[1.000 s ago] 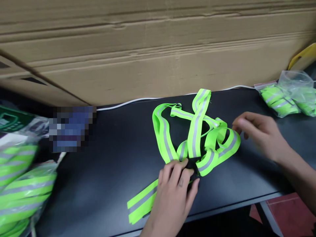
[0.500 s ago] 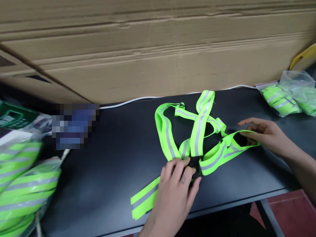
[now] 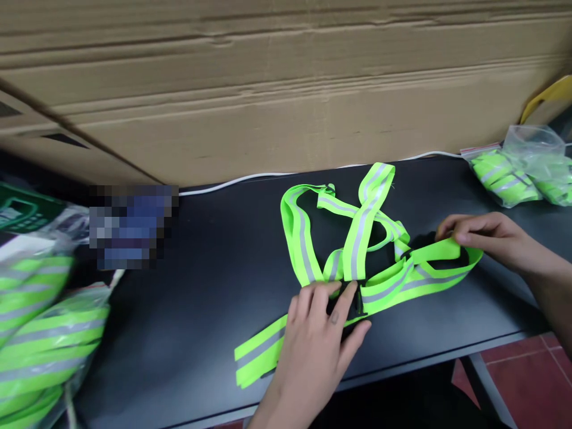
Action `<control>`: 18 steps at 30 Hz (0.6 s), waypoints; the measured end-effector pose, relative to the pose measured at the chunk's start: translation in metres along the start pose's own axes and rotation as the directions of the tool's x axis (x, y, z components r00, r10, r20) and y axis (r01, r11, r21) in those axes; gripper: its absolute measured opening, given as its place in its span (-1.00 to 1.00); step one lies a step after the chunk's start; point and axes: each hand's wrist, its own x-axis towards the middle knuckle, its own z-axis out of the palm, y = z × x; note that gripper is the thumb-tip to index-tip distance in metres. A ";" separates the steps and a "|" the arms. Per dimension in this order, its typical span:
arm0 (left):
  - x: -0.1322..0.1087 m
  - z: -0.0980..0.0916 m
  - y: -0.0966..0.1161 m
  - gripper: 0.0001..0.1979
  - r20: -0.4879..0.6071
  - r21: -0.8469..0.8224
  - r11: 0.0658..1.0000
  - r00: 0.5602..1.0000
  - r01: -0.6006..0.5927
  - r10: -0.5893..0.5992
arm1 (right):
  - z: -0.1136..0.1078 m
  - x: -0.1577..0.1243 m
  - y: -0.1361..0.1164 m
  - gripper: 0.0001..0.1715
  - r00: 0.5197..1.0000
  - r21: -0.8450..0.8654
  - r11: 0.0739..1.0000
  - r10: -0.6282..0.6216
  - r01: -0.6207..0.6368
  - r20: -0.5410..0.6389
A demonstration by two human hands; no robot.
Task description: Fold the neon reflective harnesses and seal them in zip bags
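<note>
A neon-green reflective strap harness with grey stripes lies tangled on the black table. My left hand rests flat on the harness near its black buckle, fingers spread and pressing it down. My right hand pinches the right-hand loop of the strap, which is stretched out to the right. One loose strap end sticks out to the lower left, under my left wrist.
Large cardboard sheets stand along the back of the table. A white cable runs along their base. Bagged green straps lie at the right; more bags are heaped at the left. The table's front edge is close to me.
My right hand took hold of the right loop and drew it out to the right, flattening it. My left hand stayed on the buckle area, its fingers spreading a little.
</note>
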 end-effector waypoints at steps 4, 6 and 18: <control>-0.001 0.001 0.001 -0.62 -0.016 0.010 1.000 1.000 0.026 -0.026 | 0.004 -0.001 -0.002 -0.59 0.986 0.189 0.969 0.166 -0.160 -0.014; -0.001 0.002 0.001 -0.63 -0.017 0.014 0.999 0.999 0.030 -0.030 | 0.005 0.000 -0.001 -0.58 0.982 0.242 0.954 0.189 -0.179 -0.021; -0.001 0.001 0.000 -0.64 -0.015 0.025 0.999 1.000 0.026 -0.025 | -0.007 -0.023 -0.004 -0.90 0.918 -0.531 0.761 -0.386 0.372 0.090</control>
